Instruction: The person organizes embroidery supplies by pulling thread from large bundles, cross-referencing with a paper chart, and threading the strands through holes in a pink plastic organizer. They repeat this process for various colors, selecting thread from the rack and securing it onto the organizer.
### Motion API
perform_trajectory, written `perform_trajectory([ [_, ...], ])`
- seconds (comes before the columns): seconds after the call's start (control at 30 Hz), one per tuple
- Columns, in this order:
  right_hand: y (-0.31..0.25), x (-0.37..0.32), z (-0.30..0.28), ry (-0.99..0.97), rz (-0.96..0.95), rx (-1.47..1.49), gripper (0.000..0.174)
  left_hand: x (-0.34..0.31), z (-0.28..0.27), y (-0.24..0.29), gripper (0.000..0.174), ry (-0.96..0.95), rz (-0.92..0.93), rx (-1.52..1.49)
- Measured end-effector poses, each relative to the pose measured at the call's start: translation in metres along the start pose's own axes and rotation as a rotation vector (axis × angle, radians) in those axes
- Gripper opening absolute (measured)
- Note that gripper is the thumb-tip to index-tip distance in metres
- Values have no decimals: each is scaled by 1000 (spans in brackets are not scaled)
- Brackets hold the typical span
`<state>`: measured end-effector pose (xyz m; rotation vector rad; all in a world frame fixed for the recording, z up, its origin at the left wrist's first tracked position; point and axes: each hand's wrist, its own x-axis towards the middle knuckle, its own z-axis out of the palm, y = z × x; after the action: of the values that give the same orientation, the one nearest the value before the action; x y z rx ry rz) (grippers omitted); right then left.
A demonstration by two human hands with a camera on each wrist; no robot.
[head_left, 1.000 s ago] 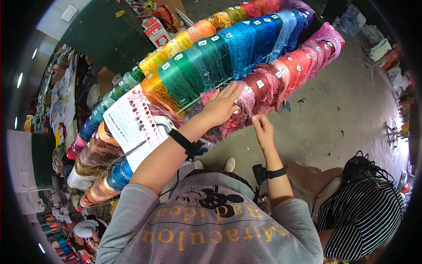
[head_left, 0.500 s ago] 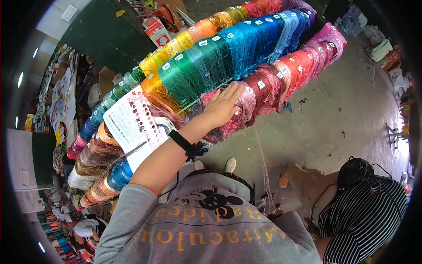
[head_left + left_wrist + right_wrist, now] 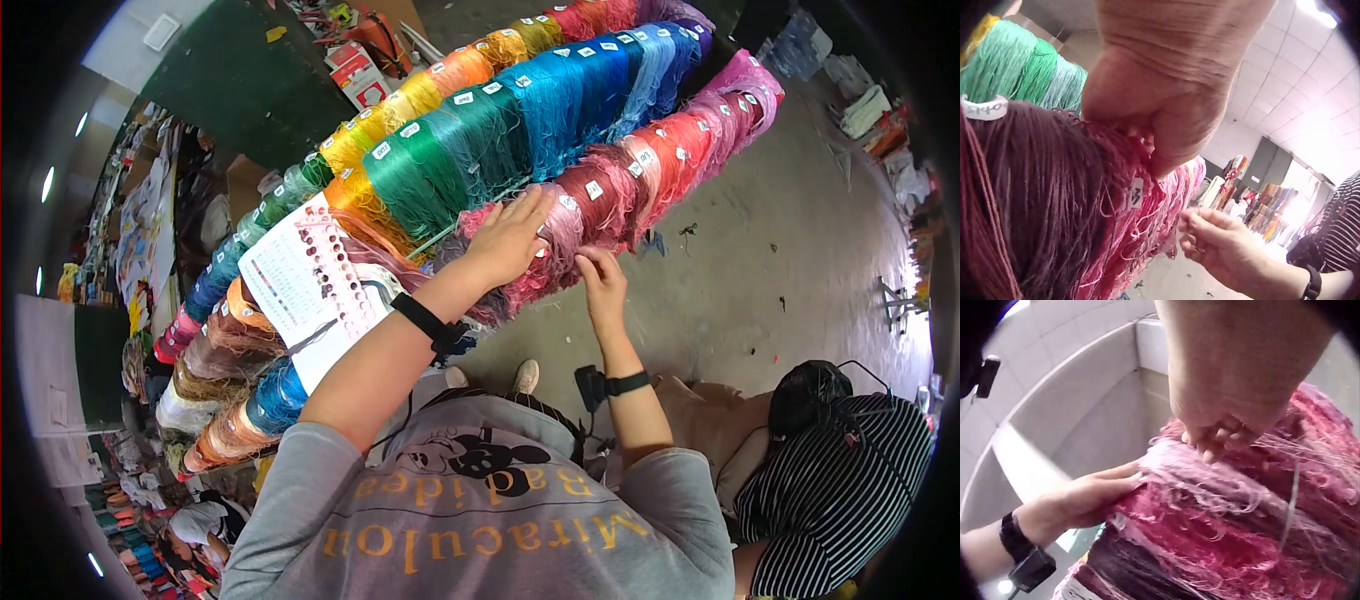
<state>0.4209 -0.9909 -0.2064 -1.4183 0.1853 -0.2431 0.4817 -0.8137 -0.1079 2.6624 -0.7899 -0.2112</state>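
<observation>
Skeins of coloured thread with small white number tags hang over long rails. My left hand (image 3: 510,245) rests on the near row, its fingers extended across the pale pink thread (image 3: 566,225) and the darker pink beside it. Just to the right, my right hand (image 3: 604,290) is at the hanging side of that pale pink thread. In the left wrist view the thumb and forefinger of the right hand (image 3: 1225,244) meet in a pinch. The right wrist view has its curled fingers (image 3: 1213,450) right at the pale pink strands (image 3: 1188,469).
A white colour card (image 3: 300,290) with rows of punched holes lies over the rails at left. Green and blue skeins (image 3: 480,125) fill the rail behind. Someone in a striped shirt (image 3: 840,490) bends down at right. Grey floor (image 3: 720,290) lies beyond the near row.
Half a second ago my right hand was out of sight, with long pale strands stretched down from the skein. Now it is back at the pink thread. The left hand has stayed in place.
</observation>
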Motion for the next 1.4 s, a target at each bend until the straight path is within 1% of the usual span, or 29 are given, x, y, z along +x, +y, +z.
perform_trajectory([
  [0.07, -3, 9, 21, 19, -286, -259, 10, 0, 1, 0, 67, 10, -6, 8],
  [0.1, -4, 10, 24, 7, -289, -255, 10, 0, 1, 0, 67, 17, -16, 10],
  [0.17, -5, 11, 27, 49, -318, -360, 8, -2, 1, 0, 68, 7, -22, -2],
  [0.2, -1, 11, 26, 67, -358, -348, 8, -3, 2, 0, 67, 12, -24, -14],
  [0.23, 1, 8, 23, 62, -356, -350, 8, -3, 3, 0, 67, 12, -28, -18],
  [0.3, -5, 1, 17, 56, -222, -291, 8, -3, 4, 1, 66, 15, -19, 1],
  [0.33, -8, -1, 15, 59, -218, -295, 8, -2, 5, 2, 66, 11, -17, -4],
  [0.4, -15, -5, 15, 36, -269, -265, 5, -3, 3, 2, 67, 1, -26, 31],
  [0.43, -10, -6, 13, 37, -269, -266, 5, -3, 2, 3, 67, 1, -25, 30],
  [0.5, -1, -8, 11, 18, -128, 59, 3, -3, 1, 3, 67, 0, -24, 20],
  [0.53, 2, -9, 9, 16, -128, 58, 3, -3, 1, 3, 67, 1, -26, 20],
  [0.6, -4, -14, 6, 31, -52, 163, 5, -3, 3, 2, 67, 10, -22, 24],
  [0.7, -16, -19, 4, 41, -12, 231, 10, -3, 3, 2, 67, 14, -21, 26],
  [0.8, -12, -19, -2, 29, 20, 232, 12, -3, 4, 2, 67, 18, -20, 24],
  [0.93, -4, -19, -9, 7, 4, 276, 11, -3, 4, 2, 67, 20, -24, 24],
  [1.0, -1, -21, -16, -72, 99, 284, 14, -3, 5, 1, 66, 24, -18, 27],
  [1.03, 0, -25, -20, -72, 101, 284, 14, -3, 5, 1, 66, 23, -18, 26],
  [1.1, 0, -39, -29, -120, -59, -504, 19, -3, 5, 1, 66, 37, -10, 32],
  [1.13, 8, -47, -38, -117, -6, -503, 22, -3, 6, 1, 66, 32, -7, 29],
  [1.2, 59, -73, -75, -28, 142, -554, 25, -3, 5, 2, 66, 27, -13, 48],
  [1.27, 112, -120, -131, 55, 197, -771, 30, -3, 8, 0, 66, 37, -4, 44],
  [1.3, 138, -156, -163, 73, 254, -862, 32, -2, 9, -1, 66, 49, -3, 45],
  [1.37, 204, -261, -249, 14, 243, -1122, 29, -2, 8, -1, 66, 44, 6, 39],
  [1.4, 207, -319, -286, -76, 575, -1053, 29, -3, 8, -1, 66, 41, 5, 25],
])
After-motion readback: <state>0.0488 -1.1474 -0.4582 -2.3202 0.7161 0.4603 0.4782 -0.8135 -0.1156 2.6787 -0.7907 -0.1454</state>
